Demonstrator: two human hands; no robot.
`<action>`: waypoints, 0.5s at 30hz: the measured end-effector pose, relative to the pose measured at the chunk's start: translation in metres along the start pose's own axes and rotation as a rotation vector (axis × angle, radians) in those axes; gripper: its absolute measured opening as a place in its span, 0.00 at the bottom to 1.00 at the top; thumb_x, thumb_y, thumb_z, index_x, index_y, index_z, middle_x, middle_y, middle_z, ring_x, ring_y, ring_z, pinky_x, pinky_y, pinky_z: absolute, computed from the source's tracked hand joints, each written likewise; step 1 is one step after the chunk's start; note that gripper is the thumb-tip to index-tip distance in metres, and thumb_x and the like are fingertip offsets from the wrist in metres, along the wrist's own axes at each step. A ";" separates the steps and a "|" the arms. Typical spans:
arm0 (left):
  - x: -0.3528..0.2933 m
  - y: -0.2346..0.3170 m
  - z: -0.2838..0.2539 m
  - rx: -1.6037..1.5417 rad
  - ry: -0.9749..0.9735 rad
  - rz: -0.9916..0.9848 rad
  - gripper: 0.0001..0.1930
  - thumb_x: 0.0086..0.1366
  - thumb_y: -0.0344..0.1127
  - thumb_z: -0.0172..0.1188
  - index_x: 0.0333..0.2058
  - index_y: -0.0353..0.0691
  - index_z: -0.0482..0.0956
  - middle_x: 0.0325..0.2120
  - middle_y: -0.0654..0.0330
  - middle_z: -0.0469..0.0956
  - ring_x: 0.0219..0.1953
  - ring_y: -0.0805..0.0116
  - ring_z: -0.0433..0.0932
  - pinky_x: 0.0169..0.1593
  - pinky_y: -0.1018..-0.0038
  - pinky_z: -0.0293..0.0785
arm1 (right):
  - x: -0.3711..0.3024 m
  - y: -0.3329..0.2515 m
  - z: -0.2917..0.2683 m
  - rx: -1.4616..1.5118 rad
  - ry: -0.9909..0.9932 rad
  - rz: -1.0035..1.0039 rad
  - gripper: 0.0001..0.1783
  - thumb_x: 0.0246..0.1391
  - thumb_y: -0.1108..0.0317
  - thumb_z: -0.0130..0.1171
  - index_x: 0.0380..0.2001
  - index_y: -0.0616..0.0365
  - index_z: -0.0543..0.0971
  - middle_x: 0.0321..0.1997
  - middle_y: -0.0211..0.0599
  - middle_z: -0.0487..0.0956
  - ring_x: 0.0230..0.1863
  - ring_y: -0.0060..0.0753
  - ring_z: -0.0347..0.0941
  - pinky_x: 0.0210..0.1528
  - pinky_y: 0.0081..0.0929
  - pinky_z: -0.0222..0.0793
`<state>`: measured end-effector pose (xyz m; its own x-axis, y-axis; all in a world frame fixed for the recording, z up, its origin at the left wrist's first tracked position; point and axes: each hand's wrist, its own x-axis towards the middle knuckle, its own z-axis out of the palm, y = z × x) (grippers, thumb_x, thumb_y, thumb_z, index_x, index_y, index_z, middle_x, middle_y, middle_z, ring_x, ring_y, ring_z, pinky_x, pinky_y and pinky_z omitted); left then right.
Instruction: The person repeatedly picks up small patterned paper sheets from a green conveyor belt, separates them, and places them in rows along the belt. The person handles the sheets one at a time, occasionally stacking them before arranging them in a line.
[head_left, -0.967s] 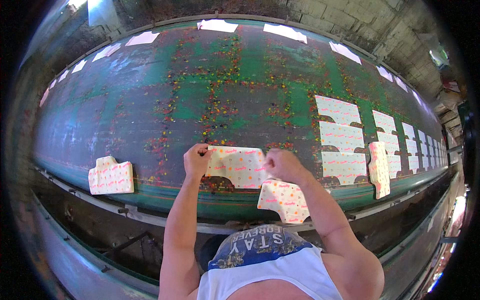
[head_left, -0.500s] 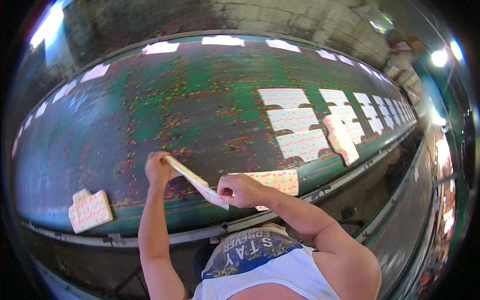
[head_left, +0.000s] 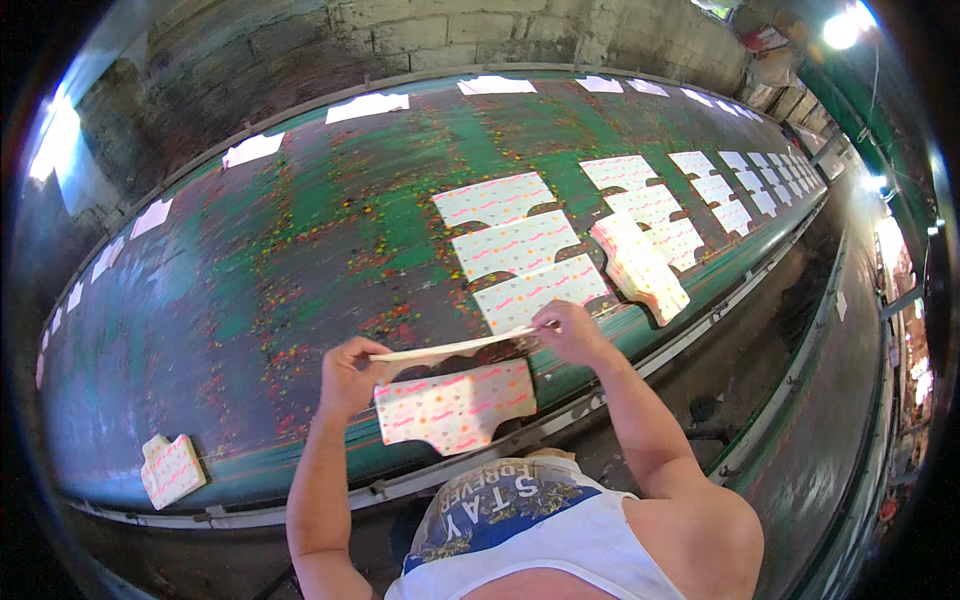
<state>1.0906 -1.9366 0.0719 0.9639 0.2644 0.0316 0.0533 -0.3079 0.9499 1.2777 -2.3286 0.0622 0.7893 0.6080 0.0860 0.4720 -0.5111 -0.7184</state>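
Observation:
A pale printed fabric piece [head_left: 440, 352] is stretched taut between my two hands, seen almost edge-on. My left hand [head_left: 350, 376] pinches its left end, and my right hand [head_left: 574, 334] grips the right end. Just below it, near the table's front edge, lies a cut stack of printed fabric [head_left: 458, 408] with pink and orange marks. Beyond my right hand, three printed pieces lie flat in a column, the nearest being a white printed panel [head_left: 540, 292] partly overlapped by the held cloth.
The long green and dark table [head_left: 230, 330] is speckled with paint. Another fabric stack [head_left: 640, 270] lies right, a smaller stack [head_left: 172, 470] at the left front. More printed panels [head_left: 712, 196] run toward the far right; white pieces [head_left: 368, 107] line the far edge.
Both hands have swung the fabric piece rightward and away from me, turning it from slanted to nearly level. The stack below now shows fully. The view has shifted too.

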 end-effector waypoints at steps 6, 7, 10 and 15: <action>0.047 0.009 0.150 -0.356 -0.166 -0.253 0.03 0.70 0.23 0.69 0.41 0.33 0.87 0.33 0.61 0.87 0.32 0.78 0.83 0.36 0.77 0.80 | -0.013 0.090 -0.121 0.236 0.119 0.389 0.06 0.62 0.76 0.68 0.41 0.64 0.89 0.37 0.40 0.88 0.37 0.32 0.83 0.42 0.31 0.78; 0.056 0.009 0.172 -0.380 -0.156 -0.312 0.03 0.70 0.24 0.69 0.41 0.33 0.87 0.32 0.61 0.87 0.31 0.77 0.83 0.35 0.76 0.80 | -0.007 0.101 -0.133 0.213 0.150 0.404 0.06 0.62 0.76 0.68 0.41 0.64 0.89 0.37 0.42 0.88 0.37 0.35 0.84 0.43 0.33 0.79; 0.088 0.000 0.212 -0.216 -0.114 -0.361 0.04 0.72 0.26 0.68 0.42 0.32 0.87 0.31 0.62 0.86 0.30 0.77 0.83 0.31 0.74 0.80 | 0.024 0.136 -0.146 -0.093 0.233 0.222 0.06 0.62 0.74 0.67 0.40 0.62 0.89 0.39 0.47 0.88 0.38 0.47 0.86 0.44 0.40 0.80; 0.128 -0.030 0.230 0.378 0.005 -0.052 0.10 0.69 0.32 0.72 0.44 0.34 0.89 0.31 0.56 0.87 0.29 0.71 0.84 0.36 0.68 0.82 | 0.073 0.181 -0.118 -0.337 0.118 0.168 0.08 0.62 0.72 0.62 0.37 0.60 0.89 0.42 0.52 0.86 0.44 0.58 0.85 0.49 0.51 0.80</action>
<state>1.2721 -2.1041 -0.0239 0.9560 0.2932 -0.0114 0.1960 -0.6090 0.7686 1.4672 -2.4481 0.0196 0.8969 0.4351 0.0798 0.4197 -0.7802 -0.4638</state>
